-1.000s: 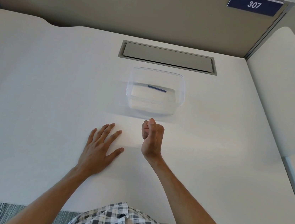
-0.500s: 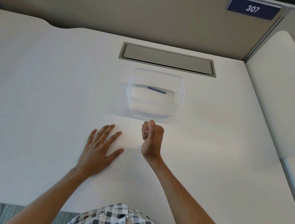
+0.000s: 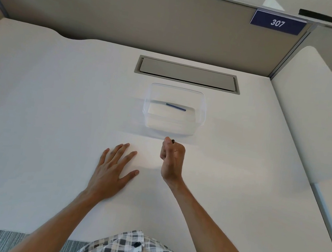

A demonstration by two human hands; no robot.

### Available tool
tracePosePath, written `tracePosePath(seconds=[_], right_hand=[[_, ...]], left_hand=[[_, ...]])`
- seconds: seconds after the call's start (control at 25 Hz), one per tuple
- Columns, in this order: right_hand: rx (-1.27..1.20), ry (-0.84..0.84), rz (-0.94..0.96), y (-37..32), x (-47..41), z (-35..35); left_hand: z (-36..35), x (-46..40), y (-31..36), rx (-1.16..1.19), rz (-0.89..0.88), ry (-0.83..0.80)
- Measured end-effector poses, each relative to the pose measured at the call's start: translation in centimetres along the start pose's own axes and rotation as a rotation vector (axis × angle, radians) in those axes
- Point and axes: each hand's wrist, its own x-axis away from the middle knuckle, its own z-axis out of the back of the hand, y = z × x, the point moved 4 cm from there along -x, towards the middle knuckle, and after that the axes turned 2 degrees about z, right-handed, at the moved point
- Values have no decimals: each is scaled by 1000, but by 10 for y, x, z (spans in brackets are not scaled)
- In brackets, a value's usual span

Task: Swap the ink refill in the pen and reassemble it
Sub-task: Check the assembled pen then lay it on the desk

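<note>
Left hand (image 3: 111, 173): flat on smooth matte white worktop (image 3: 37, 110), fingers spread, holds nothing.

Right hand (image 3: 172, 158): curled into loose fist, just before container; small dark rounded tip (image 3: 173, 141) sticks out at top, probably pen end. Rest of pen hidden, so cannot tell if assembled.

Clear rigid plastic container (image 3: 203, 109), rectangular with rounded corners: inside lies thin straight blue refill (image 3: 175, 107), alone.

Judgement: swap looks either near finish or not begun; cannot decide which.

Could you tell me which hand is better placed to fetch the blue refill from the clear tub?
Probably the left hand: it lies flat and free on the desk. The right hand, though nearer the tub, is closed around a small dark-tipped item.
</note>
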Motion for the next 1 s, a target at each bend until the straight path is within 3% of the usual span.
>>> tracePosePath(seconds=[0.12, 0.4, 0.8, 1.0], right_hand=[[25, -55, 13, -1, 0, 6], [409, -12, 195, -15, 16, 41], [570, 60, 121, 7, 41, 60], [798, 52, -72, 20, 52, 62]], left_hand=[[-1, 1, 0, 0, -1, 2], [-1, 0, -1, 4, -7, 15], [0, 0, 0, 7, -12, 32], [0, 0, 0, 13, -12, 32]])
